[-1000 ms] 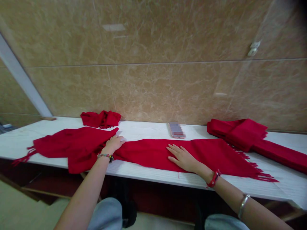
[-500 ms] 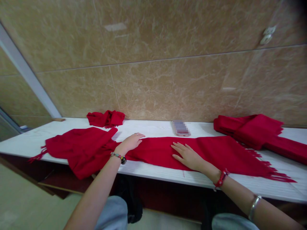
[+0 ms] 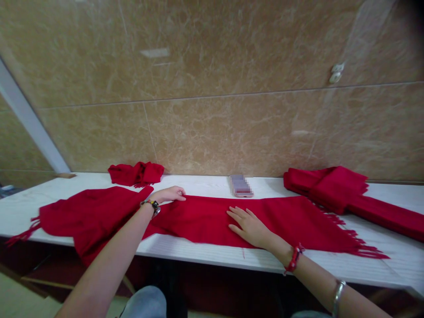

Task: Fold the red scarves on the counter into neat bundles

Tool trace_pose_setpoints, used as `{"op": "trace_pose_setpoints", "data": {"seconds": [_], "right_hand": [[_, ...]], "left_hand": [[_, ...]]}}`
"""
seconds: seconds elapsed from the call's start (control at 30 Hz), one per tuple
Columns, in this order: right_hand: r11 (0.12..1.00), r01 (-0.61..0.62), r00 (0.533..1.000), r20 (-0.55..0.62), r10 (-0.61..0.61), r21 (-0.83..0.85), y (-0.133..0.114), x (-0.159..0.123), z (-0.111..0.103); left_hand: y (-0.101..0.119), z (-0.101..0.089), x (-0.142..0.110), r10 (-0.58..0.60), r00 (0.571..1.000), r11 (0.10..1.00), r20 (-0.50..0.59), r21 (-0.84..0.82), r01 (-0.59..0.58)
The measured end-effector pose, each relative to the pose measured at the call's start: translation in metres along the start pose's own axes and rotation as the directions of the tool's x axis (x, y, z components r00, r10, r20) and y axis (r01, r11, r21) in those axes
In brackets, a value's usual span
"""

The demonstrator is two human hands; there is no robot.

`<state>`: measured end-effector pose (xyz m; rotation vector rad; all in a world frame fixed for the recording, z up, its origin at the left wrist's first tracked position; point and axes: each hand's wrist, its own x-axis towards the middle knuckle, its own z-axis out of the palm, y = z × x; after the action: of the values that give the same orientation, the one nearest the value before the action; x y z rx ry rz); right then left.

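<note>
A red fringed scarf [image 3: 205, 218] lies lengthwise along the white shelf top [image 3: 212, 254]. Its right half is spread flat, while the left part is bunched and droops over the front edge. My left hand [image 3: 169, 194] is closed, thumb and fingers pinching the scarf's far edge left of the middle. Flat on the scarf right of the middle, my right hand [image 3: 248, 225] rests palm down with fingers spread and holds nothing. The fringe [image 3: 357, 245] fans out at the scarf's right end.
Behind the scarf lie a small crumpled red cloth [image 3: 135, 173] at left and a phone [image 3: 241, 185] near the middle. A folded red scarf [image 3: 331, 187] lies at right. A tiled wall [image 3: 212, 132] rises along the shelf's back.
My left hand has shifted left along the scarf's far edge, and its fingers have curled closed there. My right hand stays flat on the cloth. The view has tilted up slightly.
</note>
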<state>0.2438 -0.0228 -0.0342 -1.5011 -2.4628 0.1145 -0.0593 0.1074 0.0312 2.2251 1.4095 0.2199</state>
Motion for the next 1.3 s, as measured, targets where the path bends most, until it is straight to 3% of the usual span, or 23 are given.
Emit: {"op": "trace_pose_setpoints", "data": {"seconds": [0.1,0.2,0.27,0.43,0.8,1.0,1.1,1.13,1.2,1.27,1.3], "right_hand": [[1.0,-0.002,1.0,-0.017,0.003,0.011,0.0,0.0,0.002],[1.0,0.001,1.0,-0.029,-0.001,0.015,0.0,-0.001,0.002],[1.0,0.006,1.0,-0.027,-0.006,0.013,0.0,-0.001,0.002],[1.0,0.013,0.999,-0.042,-0.012,0.019,0.001,-0.001,0.001],[0.999,0.031,0.995,-0.093,-0.03,0.011,0.002,-0.001,0.005],[0.999,0.031,0.992,-0.12,-0.027,0.029,0.004,0.0,0.006],[0.996,0.076,0.974,-0.22,-0.064,0.046,0.003,0.0,0.003],[0.991,0.12,0.958,-0.27,-0.101,0.055,0.002,-0.001,0.001],[0.964,0.252,0.919,-0.333,-0.211,0.085,-0.002,-0.004,-0.005],[0.917,0.376,0.898,-0.3,-0.323,0.137,-0.008,-0.008,-0.012],[0.894,0.418,0.893,-0.251,-0.373,0.162,-0.011,-0.01,-0.015]], "left_hand": [[0.004,-0.007,0.006,0.012,0.99,1.0,0.141,-0.028,-0.008],[0.015,-0.005,0.016,0.016,0.952,0.998,0.306,-0.067,0.005],[0.025,0.001,0.025,0.002,0.947,1.0,0.323,-0.027,0.007],[0.046,0.013,0.049,-0.047,0.975,0.97,0.219,0.245,-0.008],[0.057,0.022,0.05,-0.052,0.987,0.924,0.152,0.383,-0.011],[0.067,0.041,0.031,0.005,0.997,0.885,-0.08,0.465,0.033],[0.072,0.051,0.002,0.117,0.958,0.882,-0.263,0.472,0.022],[0.074,0.054,-0.009,0.177,0.954,0.884,-0.243,0.465,-0.046],[0.078,0.056,-0.031,0.27,0.963,0.872,-0.02,0.429,-0.236],[0.081,0.055,-0.05,0.274,0.944,0.866,0.185,0.38,-0.325],[0.082,0.055,-0.057,0.257,0.939,0.871,0.227,0.367,-0.327]]}}
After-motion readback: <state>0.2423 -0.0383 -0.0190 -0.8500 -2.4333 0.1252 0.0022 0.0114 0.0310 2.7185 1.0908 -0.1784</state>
